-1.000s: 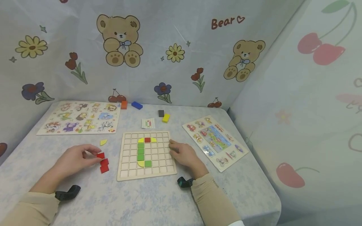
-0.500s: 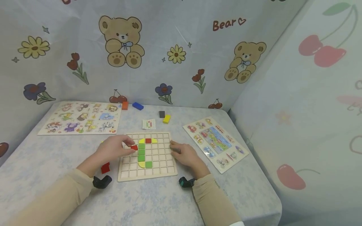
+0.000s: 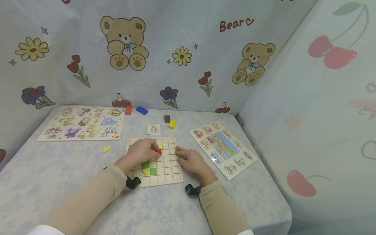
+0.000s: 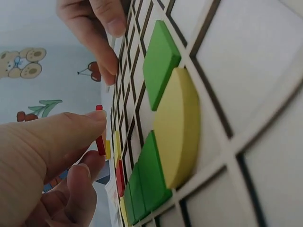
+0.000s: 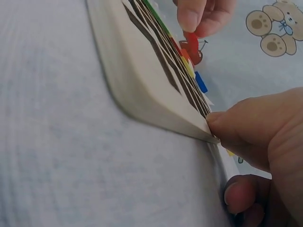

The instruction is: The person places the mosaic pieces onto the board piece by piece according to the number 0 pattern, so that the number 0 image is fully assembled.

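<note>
A wooden grid board (image 3: 168, 173) lies mid-table, bearing green square tiles (image 3: 153, 171), yellow quarter-round tiles (image 4: 177, 127) and a red one (image 4: 120, 178). Above its upper middle, my left hand (image 3: 141, 151) pinches a red square tile (image 4: 100, 130) between thumb and fingers; in the left wrist view this tile stands on edge, clear of the board. That hand covers part of the tile pattern in the head view. At the board's right edge, my right hand (image 3: 192, 161) holds the rim, its thumb (image 5: 220, 125) on top and other fingers curled beside it.
A loose yellow quarter-round (image 3: 106, 148) lies left of the board. Loose red tiles (image 3: 105, 168) are mostly hidden by the left sleeve. Behind stands a small pattern card (image 3: 153, 129) and several coloured blocks (image 3: 172, 123). Picture puzzles flank the board: animals (image 3: 83, 122), vehicles (image 3: 223, 148).
My left hand picked up a red tile from the loose ones at left and carried it rightward over the board. My right hand stays at the board's right edge.
</note>
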### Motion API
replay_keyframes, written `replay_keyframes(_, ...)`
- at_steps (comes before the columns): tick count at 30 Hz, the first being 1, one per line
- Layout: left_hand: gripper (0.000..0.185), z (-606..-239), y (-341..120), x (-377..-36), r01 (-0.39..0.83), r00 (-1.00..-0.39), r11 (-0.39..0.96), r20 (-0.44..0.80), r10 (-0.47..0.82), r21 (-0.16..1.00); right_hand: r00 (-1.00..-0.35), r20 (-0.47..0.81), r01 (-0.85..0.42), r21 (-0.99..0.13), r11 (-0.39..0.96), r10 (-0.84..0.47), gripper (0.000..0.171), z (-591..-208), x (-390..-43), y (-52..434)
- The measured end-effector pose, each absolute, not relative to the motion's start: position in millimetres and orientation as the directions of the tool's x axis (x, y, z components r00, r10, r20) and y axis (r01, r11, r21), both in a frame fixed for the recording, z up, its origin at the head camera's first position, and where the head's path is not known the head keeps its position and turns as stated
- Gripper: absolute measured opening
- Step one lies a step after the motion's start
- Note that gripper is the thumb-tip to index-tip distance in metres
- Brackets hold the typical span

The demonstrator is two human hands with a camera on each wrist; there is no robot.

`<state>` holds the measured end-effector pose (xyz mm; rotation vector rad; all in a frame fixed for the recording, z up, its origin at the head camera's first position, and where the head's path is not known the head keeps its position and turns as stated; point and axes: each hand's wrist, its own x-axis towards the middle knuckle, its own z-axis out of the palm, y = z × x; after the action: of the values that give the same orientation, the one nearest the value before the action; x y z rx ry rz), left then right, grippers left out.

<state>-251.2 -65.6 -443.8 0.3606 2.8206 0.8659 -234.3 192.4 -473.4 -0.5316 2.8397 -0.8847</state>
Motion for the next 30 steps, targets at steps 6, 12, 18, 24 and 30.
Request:
replay_keyframes(6, 0.008, -446, -53, -254, 0.229, -0.948, 0.832, -0.078, 0.308, 0.506, -0.929, -0.013, -0.297, -0.572, 0.765, -0.370, 0.040, -473, -235, 193)
replay_keyframes(12, 0.005, -447, -51, -253, 0.216, -0.952, 0.830, -0.077, 0.296, 0.513, -0.931, -0.002, -0.297, -0.575, 0.763, -0.365, 0.039, -474, -235, 193)
replay_keyframes(18, 0.005, -446, -52, -254, 0.184, -0.964, 0.850, -0.080, 0.255, 0.493, -0.924, 0.018, -0.322, -0.578, 0.750, -0.383, 0.039, -475, -235, 190)
replay_keyframes(24, 0.010, -446, -59, -249, 0.193, -0.961, 0.833, -0.073, 0.267, 0.518, -0.927, 0.012, -0.314, -0.570, 0.759, -0.374, 0.039, -478, -234, 191)
replay_keyframes(30, 0.025, -422, -104, -223, 0.163, -0.976, 0.801, -0.022, 0.215, 0.576, -0.927, 0.014, -0.317, -0.564, 0.763, -0.374, 0.041, -476, -235, 194)
